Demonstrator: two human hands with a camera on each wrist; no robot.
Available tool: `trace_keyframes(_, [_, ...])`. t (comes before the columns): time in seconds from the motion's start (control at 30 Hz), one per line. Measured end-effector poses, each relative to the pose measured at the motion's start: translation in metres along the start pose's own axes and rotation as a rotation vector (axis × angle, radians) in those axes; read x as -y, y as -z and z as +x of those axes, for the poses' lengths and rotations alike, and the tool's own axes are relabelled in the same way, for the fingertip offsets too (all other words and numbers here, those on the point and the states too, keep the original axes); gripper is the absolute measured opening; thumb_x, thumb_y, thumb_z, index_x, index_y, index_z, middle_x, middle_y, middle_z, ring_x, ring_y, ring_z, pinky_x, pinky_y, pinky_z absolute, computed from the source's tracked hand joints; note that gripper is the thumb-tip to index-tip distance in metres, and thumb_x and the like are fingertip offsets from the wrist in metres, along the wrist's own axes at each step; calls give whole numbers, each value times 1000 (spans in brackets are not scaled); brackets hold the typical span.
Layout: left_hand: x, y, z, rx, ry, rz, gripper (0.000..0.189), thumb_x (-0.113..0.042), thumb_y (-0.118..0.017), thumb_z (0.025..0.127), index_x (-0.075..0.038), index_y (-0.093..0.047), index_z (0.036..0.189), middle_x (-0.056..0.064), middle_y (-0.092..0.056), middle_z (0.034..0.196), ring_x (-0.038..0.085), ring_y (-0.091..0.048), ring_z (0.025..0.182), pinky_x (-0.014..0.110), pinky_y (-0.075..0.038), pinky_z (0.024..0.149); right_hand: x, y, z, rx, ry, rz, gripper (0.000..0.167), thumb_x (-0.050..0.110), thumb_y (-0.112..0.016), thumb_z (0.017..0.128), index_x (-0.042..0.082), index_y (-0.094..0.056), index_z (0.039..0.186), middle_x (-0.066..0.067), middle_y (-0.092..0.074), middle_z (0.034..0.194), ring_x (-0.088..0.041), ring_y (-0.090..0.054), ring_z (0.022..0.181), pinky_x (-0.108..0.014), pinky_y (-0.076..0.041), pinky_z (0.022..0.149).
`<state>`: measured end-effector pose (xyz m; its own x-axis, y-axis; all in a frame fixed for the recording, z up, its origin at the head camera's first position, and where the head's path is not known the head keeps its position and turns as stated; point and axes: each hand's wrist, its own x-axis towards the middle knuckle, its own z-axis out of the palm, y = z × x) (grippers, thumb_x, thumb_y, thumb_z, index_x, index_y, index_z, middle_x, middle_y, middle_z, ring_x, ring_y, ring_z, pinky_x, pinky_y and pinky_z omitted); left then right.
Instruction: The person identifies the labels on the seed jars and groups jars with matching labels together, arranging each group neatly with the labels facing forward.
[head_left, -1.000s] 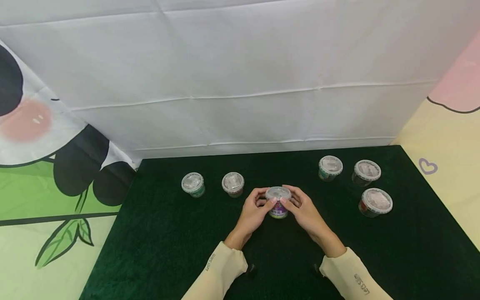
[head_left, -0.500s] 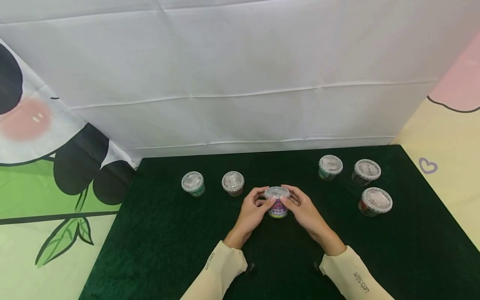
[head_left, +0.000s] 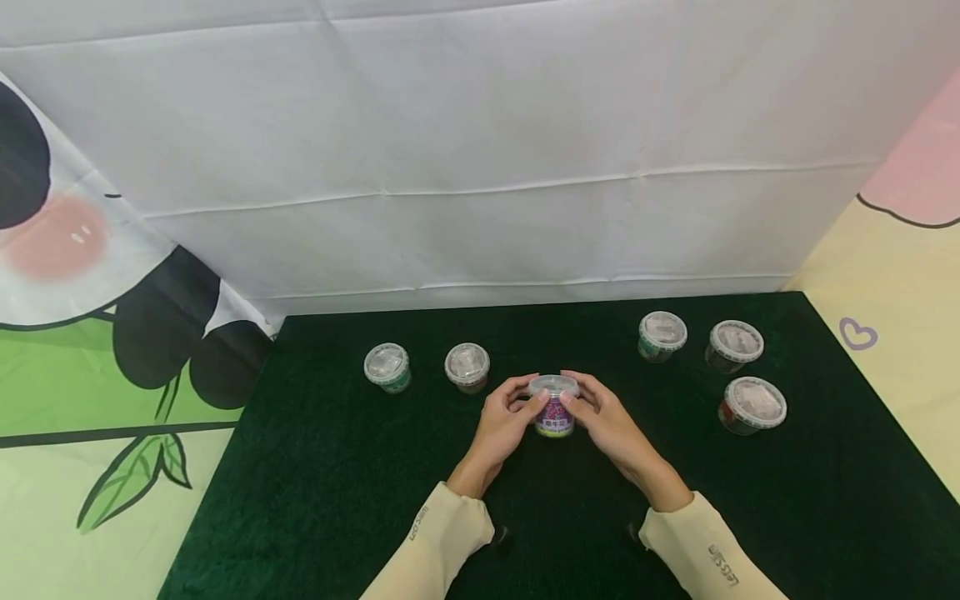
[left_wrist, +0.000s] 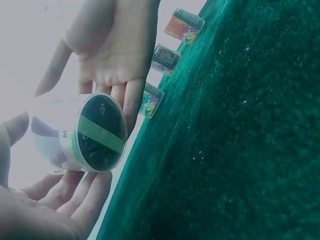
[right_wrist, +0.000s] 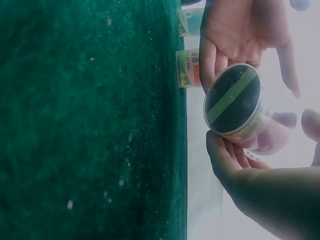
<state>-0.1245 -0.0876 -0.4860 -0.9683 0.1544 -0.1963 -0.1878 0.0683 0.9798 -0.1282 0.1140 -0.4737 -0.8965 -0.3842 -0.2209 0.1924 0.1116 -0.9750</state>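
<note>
Turned slightly compared with a second ago, the lidded plastic cup (head_left: 555,407) shows the lettering on its purple label (head_left: 556,422) more squarely and sits a hair further left, while the wrists and the other cups hold practically the same places. Nearest the wearer, the cream left sleeve (head_left: 431,546) and cream right sleeve (head_left: 708,550) come in at 7 and 5 o'clock of that cup. From them the left hand (head_left: 504,422) reaches it from 8 o'clock and the right hand (head_left: 611,425) from 4, both grasping it, thumbs on the near side and fingers around the flanks. Its base (left_wrist: 101,134) shows in both wrist views, so it is raised off the green cloth (head_left: 315,492). This looks like a holding or label-turning step; the next move probably calls for an even two-handed grip, keeping the cup upright. Farther out, a red-sided cup (head_left: 752,404) stands at 3 o'clock, a dark-sided cup (head_left: 734,344) at half past 2 and a teal-sided cup (head_left: 662,333) at 2; a brownish cup (head_left: 467,367) and a teal-labelled cup (head_left: 387,367) stand between 9 and 10. Beyond, at 12, hangs a creased white backdrop (head_left: 480,125).
</note>
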Motion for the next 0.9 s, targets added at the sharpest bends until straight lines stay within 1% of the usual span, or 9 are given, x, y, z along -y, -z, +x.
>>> trace_keyframes(0.23, [0,0,2,7,4,7,51,-32,-65,107,-9,-54,151,12,-60,141,21,-67,117,36,-57,100,2,3,2,15,6,-7,63,32,-51,113,4,-27,164,-26,-35,166,-44,-36,153,-60,-30,125])
trace_keyframes(0.47, [-1,3,8,11,-21,57,52,-31,-64,108,-10,-52,154,11,-57,147,28,-62,128,47,-52,108,2,8,10,37,27,-31,65,29,-53,112,4,-26,165,-27,-30,168,-44,-31,156,-61,-26,126])
trace_keyframes(0.63, [0,4,12,10,-46,51,52,-29,-64,108,-11,-51,155,12,-55,150,31,-58,135,52,-49,113,1,12,18,48,48,-43,63,24,-54,112,4,-26,165,-27,-29,168,-43,-30,156,-58,-28,126])
trace_keyframes(0.9, [0,5,18,2,-67,47,53,-26,-63,108,-10,-48,156,12,-52,153,33,-53,140,54,-44,118,-1,17,30,67,64,-75,64,22,-55,112,4,-26,165,-27,-28,169,-44,-30,156,-59,-29,125])
